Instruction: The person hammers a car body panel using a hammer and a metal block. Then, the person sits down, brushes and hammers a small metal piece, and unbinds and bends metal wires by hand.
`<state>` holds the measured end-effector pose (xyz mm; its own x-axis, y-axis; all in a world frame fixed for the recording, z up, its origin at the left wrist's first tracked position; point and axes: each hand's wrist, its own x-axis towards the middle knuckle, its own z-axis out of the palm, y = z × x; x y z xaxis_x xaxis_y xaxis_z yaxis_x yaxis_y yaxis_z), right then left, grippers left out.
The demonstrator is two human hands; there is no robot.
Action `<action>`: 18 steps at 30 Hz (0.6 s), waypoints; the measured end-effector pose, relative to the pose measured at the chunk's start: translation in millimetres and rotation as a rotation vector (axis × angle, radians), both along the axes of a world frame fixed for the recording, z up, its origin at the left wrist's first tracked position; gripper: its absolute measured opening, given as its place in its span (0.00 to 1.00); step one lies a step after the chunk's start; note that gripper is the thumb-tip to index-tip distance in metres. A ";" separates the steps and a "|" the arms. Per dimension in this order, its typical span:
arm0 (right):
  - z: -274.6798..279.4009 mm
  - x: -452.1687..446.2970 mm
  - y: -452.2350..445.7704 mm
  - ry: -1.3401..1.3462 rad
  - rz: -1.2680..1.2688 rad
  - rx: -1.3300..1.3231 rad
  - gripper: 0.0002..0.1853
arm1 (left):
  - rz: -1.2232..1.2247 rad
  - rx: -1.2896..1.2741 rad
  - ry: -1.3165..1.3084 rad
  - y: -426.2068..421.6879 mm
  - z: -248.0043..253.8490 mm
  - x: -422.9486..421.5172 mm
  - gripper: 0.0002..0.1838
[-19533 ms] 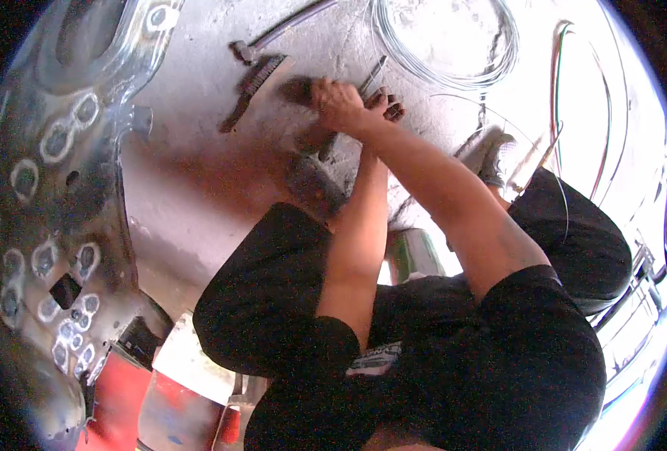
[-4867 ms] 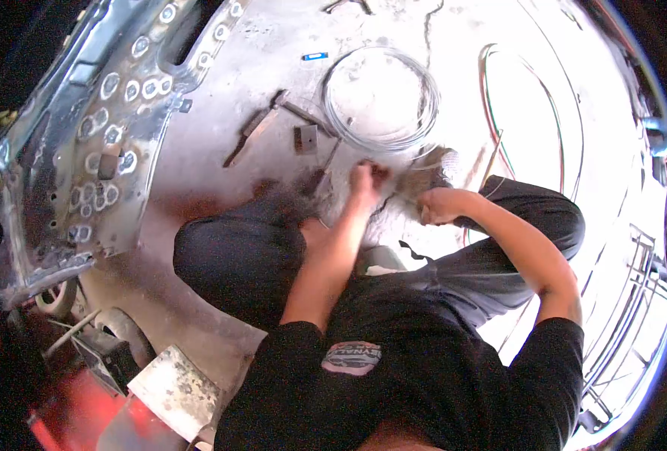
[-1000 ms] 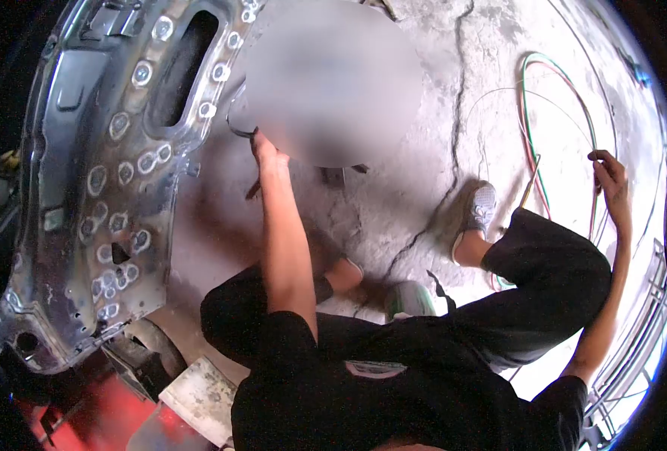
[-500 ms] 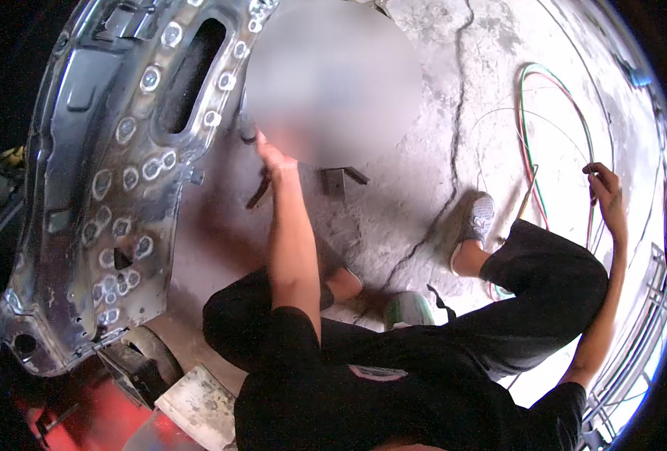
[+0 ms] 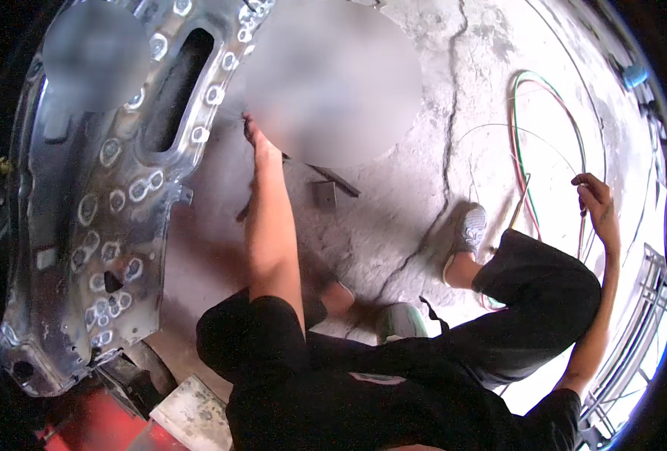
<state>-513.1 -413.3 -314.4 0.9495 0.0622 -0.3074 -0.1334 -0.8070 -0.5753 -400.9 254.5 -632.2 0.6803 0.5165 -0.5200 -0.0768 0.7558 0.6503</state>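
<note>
My left hand point(image 5: 261, 141) reaches out at the upper middle, beside the edge of a large metal panel point(image 5: 134, 248). A round blur covers most of its fingers, so their closure and anything they hold are hidden. Fine wire-like lines show just left of the fingertips. Far to the right, my right hand point(image 5: 598, 204) is raised with thumb and fingers pinched on the end of a thin wire point(image 5: 515, 125). This wire arcs leftward over the floor from the fingertips.
A small metal block point(image 5: 324, 195) and a dark bar point(image 5: 337, 180) lie on the cracked concrete floor point(image 5: 416, 195). Red and green hoses point(image 5: 517, 135) loop near my right hand. A pale stained board point(image 5: 193, 413) is at the lower left. Metal racks point(image 5: 638, 316) stand at the right edge.
Since the frame 4.9 seconds ago, my hands have spread far apart, left hand toward the panel, right hand outward. In the last half second my left hand moved slightly up and left.
</note>
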 end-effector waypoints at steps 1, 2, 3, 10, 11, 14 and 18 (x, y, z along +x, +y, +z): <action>-0.9 0.3 0.4 0.017 -0.008 -0.008 0.11 | -0.029 0.066 -0.016 -5.4 19.4 -11.7 0.34; -0.2 1.2 0.9 0.035 -0.016 -0.014 0.11 | -0.004 0.015 -0.093 -14.1 39.6 -29.0 0.34; -2.8 3.4 2.5 0.049 -0.027 -0.013 0.12 | 0.017 -0.030 -0.173 -24.3 59.6 -43.1 0.35; 1.3 7.1 23.4 0.054 0.015 0.069 0.10 | -0.278 -0.107 -0.041 -56.4 -6.6 -33.0 0.26; 6.4 5.3 28.9 0.058 0.022 0.043 0.10 | -0.324 0.075 0.107 -56.6 -18.4 -29.6 0.24; 2.6 4.5 17.5 0.061 0.003 0.052 0.10 | -0.464 0.312 0.288 -84.2 -14.3 -53.2 0.15; -1.5 3.5 9.8 0.059 -0.001 0.045 0.11 | -0.728 -0.075 0.271 -156.6 -112.4 -126.5 0.08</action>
<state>-509.7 -403.5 -315.9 0.9298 0.0760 -0.3601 -0.1696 -0.7800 -0.6024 -527.4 98.0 -744.6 0.6786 -0.0543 -0.7325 0.6099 0.5974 0.5207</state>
